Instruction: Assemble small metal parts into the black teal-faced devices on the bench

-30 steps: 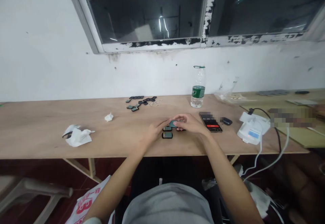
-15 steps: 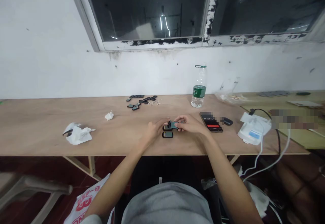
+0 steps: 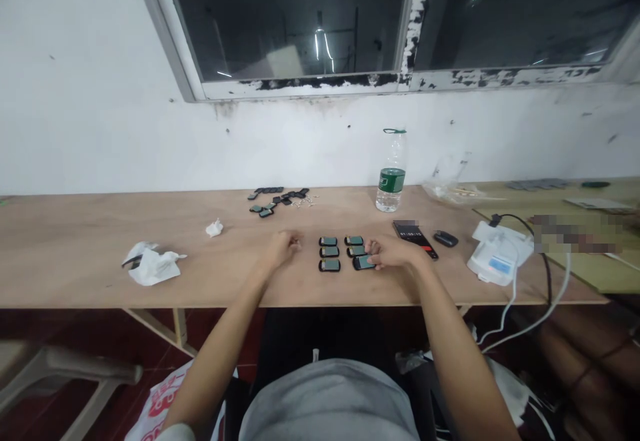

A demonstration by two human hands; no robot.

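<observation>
Several small black pieces with grey-green faces lie on the wooden table (image 3: 200, 287) in two columns. The left column has three, the lowest being a flat piece (image 3: 329, 265). In the right column, my right hand (image 3: 383, 254) pinches the lowest piece (image 3: 364, 263), which sits slightly tilted at the table surface. My left hand (image 3: 289, 244) rests left of the columns, its fingers curled together; whether they hold anything is too small to tell. Farther back lies a loose cluster of similar black pieces (image 3: 267, 209), beside a scatter of tiny light bits (image 3: 304, 201).
A water bottle (image 3: 391, 184) stands near the wall. Right of my right hand are a phone (image 3: 413, 236), a black oval object (image 3: 445, 238) and a white device (image 3: 495, 257) with cables. Crumpled tissues (image 3: 157, 267) lie at left, with a smaller one (image 3: 215, 228).
My hands have moved apart, left hand leftward and right hand rightward with a piece lowered to the table. Both columns of pieces now show.
</observation>
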